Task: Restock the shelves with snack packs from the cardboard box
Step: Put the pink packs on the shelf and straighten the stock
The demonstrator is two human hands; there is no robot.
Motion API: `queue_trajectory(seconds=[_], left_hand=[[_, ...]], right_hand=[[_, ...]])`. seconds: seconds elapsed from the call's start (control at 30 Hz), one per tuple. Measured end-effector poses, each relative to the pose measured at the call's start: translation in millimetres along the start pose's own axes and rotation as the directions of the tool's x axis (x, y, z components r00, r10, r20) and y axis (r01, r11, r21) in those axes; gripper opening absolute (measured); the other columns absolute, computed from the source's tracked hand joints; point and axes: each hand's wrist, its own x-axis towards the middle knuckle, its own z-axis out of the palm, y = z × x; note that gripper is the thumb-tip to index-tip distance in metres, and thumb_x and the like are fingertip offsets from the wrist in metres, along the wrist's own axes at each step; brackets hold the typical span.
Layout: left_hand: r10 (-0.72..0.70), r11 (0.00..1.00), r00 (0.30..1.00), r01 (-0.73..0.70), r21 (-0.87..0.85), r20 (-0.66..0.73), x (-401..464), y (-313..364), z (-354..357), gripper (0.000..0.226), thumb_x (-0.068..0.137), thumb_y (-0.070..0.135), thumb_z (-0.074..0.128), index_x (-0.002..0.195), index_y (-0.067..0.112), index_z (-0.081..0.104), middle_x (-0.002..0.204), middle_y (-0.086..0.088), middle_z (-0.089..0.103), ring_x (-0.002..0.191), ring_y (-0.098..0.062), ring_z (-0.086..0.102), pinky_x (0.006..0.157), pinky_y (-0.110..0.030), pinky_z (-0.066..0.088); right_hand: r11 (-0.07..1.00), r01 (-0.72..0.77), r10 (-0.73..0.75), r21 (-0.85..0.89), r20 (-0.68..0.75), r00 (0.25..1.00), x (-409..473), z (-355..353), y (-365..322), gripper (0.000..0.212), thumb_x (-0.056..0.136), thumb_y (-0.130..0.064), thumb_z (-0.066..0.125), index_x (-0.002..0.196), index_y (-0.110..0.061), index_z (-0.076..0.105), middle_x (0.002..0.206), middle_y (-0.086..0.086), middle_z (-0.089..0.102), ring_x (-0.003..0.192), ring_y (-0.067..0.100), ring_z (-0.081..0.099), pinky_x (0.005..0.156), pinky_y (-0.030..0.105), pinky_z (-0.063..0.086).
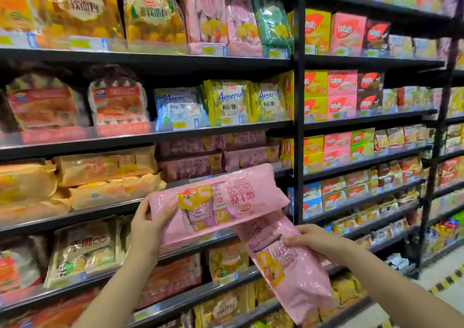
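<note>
Head view: two pink snack packs held at lower centre of frame, before shelves. Upper pink pack [221, 202] lying crosswise, its left end gripped by left hand [145, 227], fingers curled round it. Lower pink pack [288, 270] hanging slantwise toward lower right, pinched near its upper part by right hand [316, 239], fingers clamped on film. Upper pack overlaps top of lower one. Purple packs [213, 157] stacked on shelf just behind. Black upright post [298, 101] at centre right. Yellow-black floor stripe [447, 281] at lower right.
</note>
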Motion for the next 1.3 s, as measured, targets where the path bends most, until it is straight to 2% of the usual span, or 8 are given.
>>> queue_trajectory(seconds=[0.13,0.37,0.5,0.63,0.77,1.0,1.2,1.3], left_hand=[[-0.015,0.996,1.000,0.016,-0.087,0.012,52.5,-21.9,20.7,0.062,0.054,0.031,0.084,0.109,0.017,0.060,0.114,-0.019,0.064,0.105,-0.043,0.059,0.090,-0.060,0.047],[0.033,0.992,0.997,-0.025,-0.123,0.068,115.1,-56.8,60.7,0.055,0.066,0.023,0.072,0.115,0.008,0.055,0.115,-0.020,0.063,0.091,-0.031,0.066,0.069,-0.037,0.059],[0.081,0.991,0.995,-0.074,-0.109,0.063,145.9,-73.3,81.5,0.065,0.060,0.031,0.079,0.115,0.006,0.056,0.113,-0.019,0.064,0.091,-0.027,0.066,0.073,-0.037,0.058],[0.123,0.988,0.992,-0.123,-0.089,-0.001,179.8,-88.9,107.2,0.085,0.032,0.057,0.088,0.101,0.017,0.060,0.095,-0.001,0.070,0.087,-0.019,0.065,0.079,-0.035,0.055],[0.155,0.984,0.988,-0.157,-0.084,-0.023,211.1,-101.2,128.0,0.098,0.033,0.057,0.087,0.113,0.009,0.057,0.104,-0.011,0.064,0.098,-0.029,0.059,0.093,-0.049,0.047],[0.176,0.983,0.984,-0.177,-0.037,-0.030,243.3,-107.8,133.1,0.081,0.038,0.055,0.087,0.105,0.017,0.061,0.102,-0.009,0.066,0.087,-0.022,0.067,0.071,-0.033,0.057],[0.171,0.985,0.985,-0.171,-0.006,-0.014,260.4,-113.3,117.0,0.094,0.043,0.051,0.087,0.119,0.009,0.054,0.111,-0.017,0.059,0.093,-0.029,0.062,0.077,-0.039,0.056],[0.146,0.989,0.989,-0.146,0.017,0.000,268.0,-113.8,114.9,0.088,0.039,0.053,0.088,0.113,0.017,0.057,0.106,-0.012,0.063,0.087,-0.025,0.067,0.071,-0.036,0.058]], right_hand=[[0.999,0.037,-0.036,0.022,-0.034,0.999,42.8,-23.4,-13.8,0.027,0.082,-0.025,0.070,0.103,-0.008,0.067,0.094,0.011,0.073,0.081,0.022,0.070,0.067,0.029,0.055],[0.998,0.044,-0.047,-0.041,-0.080,0.996,112.7,-76.7,-17.5,0.031,0.080,-0.032,0.071,0.105,-0.015,0.067,0.100,0.008,0.073,0.093,0.027,0.069,0.089,0.044,0.053],[0.991,0.085,-0.093,-0.099,-0.078,0.993,153.9,-115.3,-29.1,0.026,0.082,-0.030,0.069,0.105,-0.017,0.068,0.098,0.006,0.073,0.091,0.024,0.070,0.084,0.040,0.055],[0.975,0.129,-0.142,-0.178,-0.061,0.988,204.4,-157.6,-46.2,0.028,0.079,-0.032,0.071,0.103,-0.017,0.068,0.098,0.008,0.073,0.090,0.025,0.070,0.075,0.036,0.055],[0.945,0.188,-0.201,-0.269,-0.022,0.979,250.7,-191.1,-71.1,0.029,0.073,-0.030,0.073,0.100,-0.020,0.070,0.096,0.008,0.072,0.089,0.024,0.069,0.078,0.038,0.055],[0.813,0.361,-0.364,-0.456,0.085,0.927,306.6,-219.9,-118.0,0.037,0.064,-0.036,0.075,0.100,-0.032,0.071,0.094,-0.005,0.072,0.086,0.012,0.068,0.070,0.026,0.055],[0.628,0.474,-0.517,-0.617,0.123,0.847,344.4,-215.1,-142.7,0.024,0.071,-0.035,0.070,0.095,-0.038,0.067,0.090,-0.010,0.068,0.086,0.013,0.063,0.081,0.036,0.051],[0.487,0.451,-0.576,-0.748,0.113,0.809,358.4,-209.2,-149.7,0.041,0.067,-0.046,0.064,0.108,-0.044,0.060,0.093,-0.021,0.062,0.091,0.010,0.057,0.085,0.043,0.046]])
